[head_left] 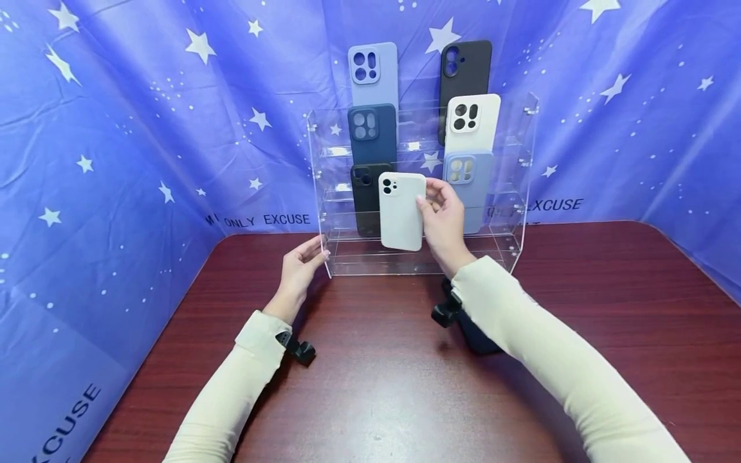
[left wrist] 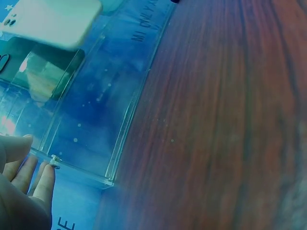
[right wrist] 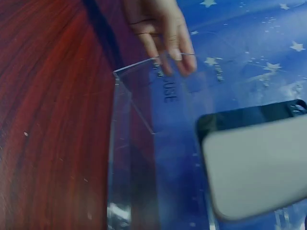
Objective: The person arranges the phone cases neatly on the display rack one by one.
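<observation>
My right hand point(head_left: 444, 218) pinches a white phone case point(head_left: 402, 215) by its right edge, thumb in front. The case is held upright before the lower tier of a clear acrylic display stand point(head_left: 382, 265), partly covering a black phone case point(head_left: 365, 206) that stands there. In the right wrist view the white phone case point(right wrist: 259, 167) appears blurred, with the right hand out of sight. At the stand's left side panel, my left hand point(head_left: 298, 270) grips the edge between thumb and fingers. The left wrist view shows the left hand point(left wrist: 24, 187) at that panel.
Light blue point(head_left: 384, 71) and navy point(head_left: 373, 138) phone cases stand in the left column. Another black case point(head_left: 475, 71), a white one point(head_left: 486, 122) and a light blue one point(head_left: 477, 199) form the right. A dark flat object point(head_left: 477, 334) lies under my right forearm. Behind hangs a starry curtain point(head_left: 139, 128).
</observation>
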Demonstrator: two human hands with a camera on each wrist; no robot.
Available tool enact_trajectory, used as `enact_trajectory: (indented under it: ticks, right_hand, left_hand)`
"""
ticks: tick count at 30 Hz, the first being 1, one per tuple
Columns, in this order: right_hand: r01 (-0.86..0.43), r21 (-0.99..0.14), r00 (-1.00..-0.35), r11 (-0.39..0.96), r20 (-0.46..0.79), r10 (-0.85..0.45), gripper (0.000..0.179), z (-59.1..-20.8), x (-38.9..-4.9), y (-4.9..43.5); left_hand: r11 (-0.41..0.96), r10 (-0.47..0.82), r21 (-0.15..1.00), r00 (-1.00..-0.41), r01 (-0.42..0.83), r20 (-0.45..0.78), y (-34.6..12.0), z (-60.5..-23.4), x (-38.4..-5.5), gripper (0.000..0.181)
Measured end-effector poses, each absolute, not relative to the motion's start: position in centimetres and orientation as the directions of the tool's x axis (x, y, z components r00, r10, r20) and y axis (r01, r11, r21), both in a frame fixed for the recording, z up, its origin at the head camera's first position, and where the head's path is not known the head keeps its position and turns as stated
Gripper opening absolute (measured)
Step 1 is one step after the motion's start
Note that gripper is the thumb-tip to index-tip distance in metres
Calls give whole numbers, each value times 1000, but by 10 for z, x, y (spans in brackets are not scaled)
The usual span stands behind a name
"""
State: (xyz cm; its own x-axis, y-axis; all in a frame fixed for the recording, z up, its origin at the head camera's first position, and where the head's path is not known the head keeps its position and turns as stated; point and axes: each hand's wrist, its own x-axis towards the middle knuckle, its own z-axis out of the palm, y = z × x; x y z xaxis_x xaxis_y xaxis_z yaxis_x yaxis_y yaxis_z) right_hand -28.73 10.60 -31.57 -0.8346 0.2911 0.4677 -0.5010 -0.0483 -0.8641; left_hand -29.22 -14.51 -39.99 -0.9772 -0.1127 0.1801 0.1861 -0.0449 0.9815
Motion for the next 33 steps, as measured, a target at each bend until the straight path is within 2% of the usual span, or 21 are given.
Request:
enact_trajectory:
  ticks: [4, 12, 21, 33]
  right_hand:
    - [-528, -848, -811, -37, 491, 318, 28, -325, -292, 95]
    - [-470, -881, -849, -59, 432, 306, 28, -336, -291, 74]
    - [-415, -910, -837, -18, 374, 400, 22, -351, -286, 66]
    - [-254, -967, -917, 21, 248, 312, 22, -362, -290, 74]
  left_hand:
    - [-36, -109, 980, -976, 194, 189, -145, -400, -292, 41]
    - [-43, -113, 981, -977, 188, 182, -145, -399, -292, 42]
    - [-35, -117, 983, -978, 180, 175, -144, -399, -292, 41]
    - [-75, -117, 980, -977, 186, 176, -144, -399, -292, 41]
